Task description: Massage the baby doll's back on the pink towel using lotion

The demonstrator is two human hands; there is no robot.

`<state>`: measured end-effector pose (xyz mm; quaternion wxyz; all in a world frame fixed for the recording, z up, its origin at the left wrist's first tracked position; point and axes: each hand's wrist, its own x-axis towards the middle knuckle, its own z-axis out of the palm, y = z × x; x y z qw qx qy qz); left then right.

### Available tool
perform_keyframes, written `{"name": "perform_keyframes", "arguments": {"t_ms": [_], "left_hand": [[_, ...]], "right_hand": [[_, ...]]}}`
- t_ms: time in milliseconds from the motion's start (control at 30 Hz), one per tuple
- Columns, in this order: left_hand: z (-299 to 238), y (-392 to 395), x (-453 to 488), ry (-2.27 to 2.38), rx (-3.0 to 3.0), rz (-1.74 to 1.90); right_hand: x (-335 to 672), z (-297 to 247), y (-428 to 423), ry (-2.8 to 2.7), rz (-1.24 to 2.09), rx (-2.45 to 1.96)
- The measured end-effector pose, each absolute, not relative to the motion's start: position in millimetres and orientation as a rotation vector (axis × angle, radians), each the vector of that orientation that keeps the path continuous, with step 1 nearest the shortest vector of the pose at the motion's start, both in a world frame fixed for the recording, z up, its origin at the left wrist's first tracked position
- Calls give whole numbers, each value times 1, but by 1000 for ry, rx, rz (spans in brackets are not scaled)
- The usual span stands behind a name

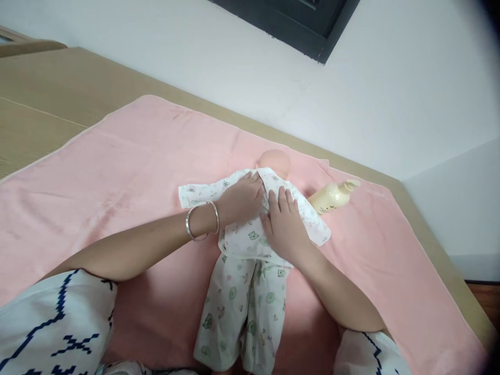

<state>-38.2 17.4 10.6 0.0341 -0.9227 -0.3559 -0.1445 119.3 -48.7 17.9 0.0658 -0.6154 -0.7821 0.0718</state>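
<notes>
A baby doll (274, 161) lies on a pink blanket, dressed in a white printed shirt (250, 239) and matching trousers (230, 299). My left hand (242, 199), with silver bangles (191, 226) at its wrist, is at the upper chest. Its fingers are bent together on the front edge of the shirt near the neck. Flat on the other side of the chest rests my right hand (287, 226), fingers stretched out over the cloth. The doll's arms are hidden in the sleeves, which spread out to both sides.
A cream pump bottle (332, 197) lies tilted beside the doll's sleeve on the right. The pink blanket (128, 166) covers much of a tan tabletop (47, 78). Behind it rises a white wall (273, 94) with a dark frame (304, 31).
</notes>
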Motion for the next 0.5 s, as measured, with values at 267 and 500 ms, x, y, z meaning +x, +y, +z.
{"name": "perform_keyframes", "arguments": {"t_ms": [267, 500], "left_hand": [[4, -22, -26, -1334, -2700, -345], [1, 0, -30, -1242, -2810, -535]], "right_hand": [[148, 19, -5, -2361, 369, -1722], [130, 22, -37, -2399, 220, -1797]]}}
